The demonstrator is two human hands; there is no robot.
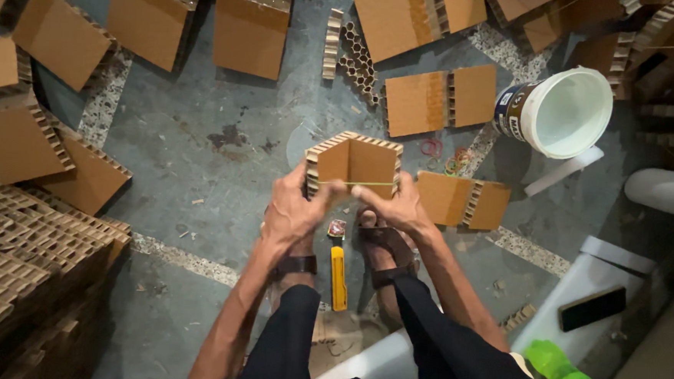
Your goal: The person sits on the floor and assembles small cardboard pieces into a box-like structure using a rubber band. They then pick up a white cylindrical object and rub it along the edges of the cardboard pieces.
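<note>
Nearest the camera, a yellow utility knife point(338, 276) lies on the floor point(200, 167) between the person's sandalled feet. Just above it the left hand point(293, 210) and right hand point(397, 208) each grip a lower corner of a folded honeycomb cardboard corner piece point(354, 163), held upright above the floor, pinching a yellow-green rubber band point(364, 184) stretched across it. Beyond lie loose rubber bands point(446, 157), flat cardboard pieces point(439, 99) and a white bucket point(564, 113).
</note>
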